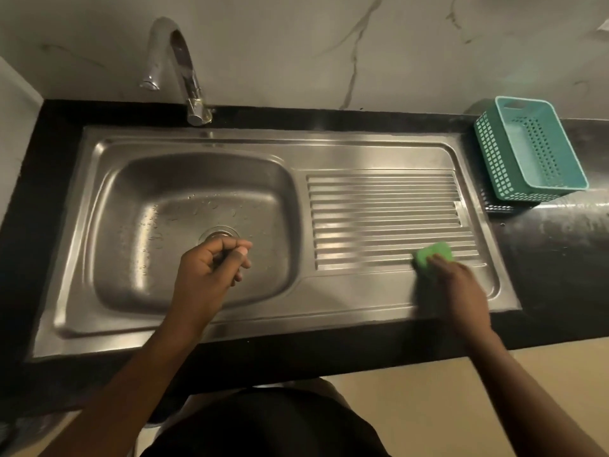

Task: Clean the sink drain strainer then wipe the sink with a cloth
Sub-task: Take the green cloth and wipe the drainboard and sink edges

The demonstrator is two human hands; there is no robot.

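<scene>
On drainboard (384,206) (ribbed steel): right hand (458,282), sponge (433,253).

No text, label, brand, number or sign can be read anywhere in the frame.
</scene>
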